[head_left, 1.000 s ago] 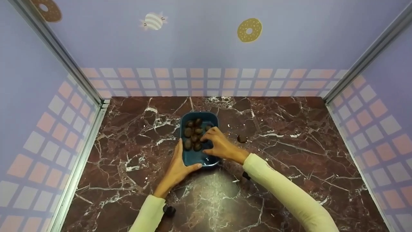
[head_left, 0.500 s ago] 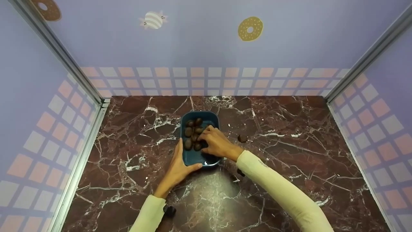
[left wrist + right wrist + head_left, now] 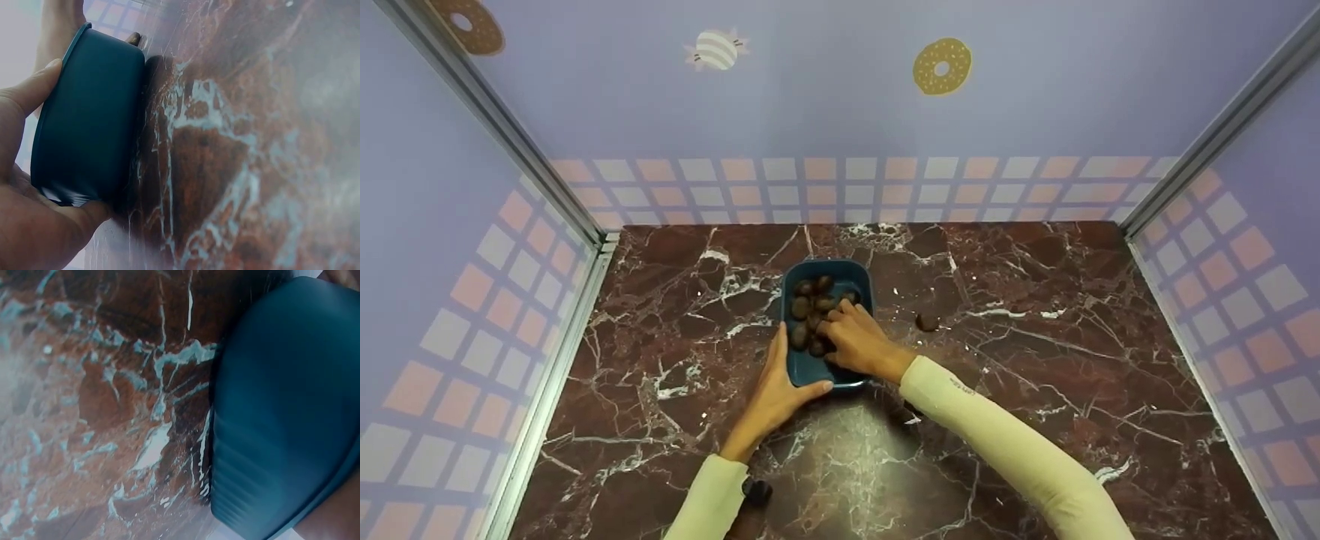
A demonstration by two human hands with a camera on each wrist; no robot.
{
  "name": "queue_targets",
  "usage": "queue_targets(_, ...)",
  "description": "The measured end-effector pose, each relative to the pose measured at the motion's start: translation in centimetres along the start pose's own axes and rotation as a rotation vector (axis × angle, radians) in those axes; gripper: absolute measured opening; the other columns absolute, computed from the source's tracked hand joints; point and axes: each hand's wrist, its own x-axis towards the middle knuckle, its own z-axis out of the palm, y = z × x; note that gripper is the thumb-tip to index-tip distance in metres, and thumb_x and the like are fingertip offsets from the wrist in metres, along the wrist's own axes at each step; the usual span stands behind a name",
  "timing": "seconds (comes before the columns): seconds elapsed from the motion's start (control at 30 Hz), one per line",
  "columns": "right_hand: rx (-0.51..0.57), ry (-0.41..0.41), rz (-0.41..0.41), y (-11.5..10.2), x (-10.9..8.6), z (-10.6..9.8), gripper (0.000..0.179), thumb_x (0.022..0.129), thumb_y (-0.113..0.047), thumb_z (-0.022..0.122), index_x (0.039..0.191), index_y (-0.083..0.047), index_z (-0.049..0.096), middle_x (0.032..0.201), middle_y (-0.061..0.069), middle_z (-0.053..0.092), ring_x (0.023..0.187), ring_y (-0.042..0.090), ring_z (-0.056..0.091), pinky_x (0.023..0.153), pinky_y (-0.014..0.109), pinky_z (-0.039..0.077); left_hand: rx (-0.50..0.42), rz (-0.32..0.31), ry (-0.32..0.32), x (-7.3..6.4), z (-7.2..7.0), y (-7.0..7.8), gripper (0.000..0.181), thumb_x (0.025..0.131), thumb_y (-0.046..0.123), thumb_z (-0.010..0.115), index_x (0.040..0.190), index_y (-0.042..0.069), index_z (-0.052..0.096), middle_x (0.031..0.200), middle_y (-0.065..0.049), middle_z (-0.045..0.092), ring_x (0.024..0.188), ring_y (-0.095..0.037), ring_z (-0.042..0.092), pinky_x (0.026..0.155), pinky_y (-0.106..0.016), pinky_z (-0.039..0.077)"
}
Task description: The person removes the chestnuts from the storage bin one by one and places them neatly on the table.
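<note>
A deep blue rectangular dish [image 3: 829,268] stands on the table, holding several round dark brown nuts [image 3: 800,307] that look like chestnuts, mostly along its left side. My left hand [image 3: 775,386] grips the dish's near left corner, thumb along the near rim and fingers against the left wall; the left wrist view has this grip around the dish's wall [image 3: 93,112]. My right hand [image 3: 861,341] reaches over the right rim into the dish, fingers bent down among the nuts. Its fingertips are partly hidden, so I cannot tell whether they pinch a nut.
One loose brown nut [image 3: 927,322] lies on the red-brown marbled table [image 3: 1035,360], to the right of the dish. Purple patterned panels [image 3: 825,97] enclose the table at the back and both sides. In the right wrist view the dish's outer wall [image 3: 287,399] fills the right side.
My right hand has shifted left and slightly deeper into the dish, nudging near nuts a little left. A nut at the right wall shows again behind the fingers. The left hand keeps its place.
</note>
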Motion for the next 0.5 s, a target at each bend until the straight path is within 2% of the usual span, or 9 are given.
queue_targets(0.1, -0.01, -0.007, 0.016, -0.1, 0.1, 0.0, 0.037, 0.093, -0.033, 0.091, 0.12, -0.011, 0.082, 0.118, 0.01, 0.077, 0.115, 0.033, 0.06, 0.108, 0.059, 0.051, -0.002, 0.003, -0.001, 0.1, 0.0, 0.0, 0.137, 0.086, 0.041, 0.097, 0.178, 0.009, 0.001, 0.182, -0.027, 0.002, 0.167, -0.05, 0.008, 0.13, -0.069, 0.019)
queue_targets(0.23, 0.0, 0.017, 0.015, 0.0, -0.1, -0.1, 0.035, 0.09, -0.033, 0.091, 0.113, -0.01, 0.081, 0.115, 0.01, 0.077, 0.112, 0.033, 0.06, 0.104, 0.057, 0.052, 0.003, 0.006, -0.003, 0.3, 0.1, -0.1, 0.138, 0.085, 0.043, 0.097, 0.178, 0.008, 0.001, 0.182, -0.028, 0.002, 0.166, -0.051, 0.009, 0.13, -0.07, 0.02)
queue_targets(0.37, 0.069, 0.06, 0.001, 0.0, -0.6, -0.5, 0.031, 0.091, -0.032, 0.089, 0.112, -0.01, 0.082, 0.11, 0.008, 0.078, 0.108, 0.032, 0.06, 0.096, 0.053, 0.052, -0.002, -0.005, -0.008, 0.2, 0.1, -0.1, 0.138, 0.086, 0.042, 0.097, 0.178, 0.008, 0.0, 0.182, -0.027, 0.001, 0.167, -0.05, 0.008, 0.13, -0.07, 0.02)
queue_targets(0.5, 0.168, 0.122, 0.016, 0.2, -1.4, -1.5, 0.032, 0.092, -0.03, 0.089, 0.114, -0.009, 0.082, 0.112, 0.007, 0.08, 0.107, 0.029, 0.06, 0.095, 0.05, 0.052, -0.017, -0.021, -0.008, 0.1, 0.1, 0.0, 0.136, 0.087, 0.04, 0.096, 0.178, 0.01, -0.001, 0.183, -0.025, -0.001, 0.167, -0.049, 0.007, 0.13, -0.07, 0.02)
